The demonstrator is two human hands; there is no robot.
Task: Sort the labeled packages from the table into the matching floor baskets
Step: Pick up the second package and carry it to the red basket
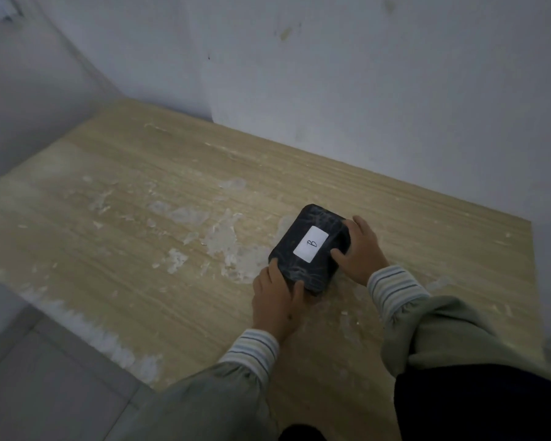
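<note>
A black wrapped package (306, 237) lies on the wooden table (140, 224), right of its middle. A white label with the letter B is stuck on its top face. My left hand (275, 300) grips the package's near corner, thumb on top. My right hand (360, 249) holds its right side, fingers curled over the far edge and thumb on the top. No basket is in view.
The tabletop is worn, with pale peeled patches (226, 243) left of the package. White walls (363, 90) close the table's far side and right side. Grey floor tiles (35, 377) show at the lower left, past the table's left edge.
</note>
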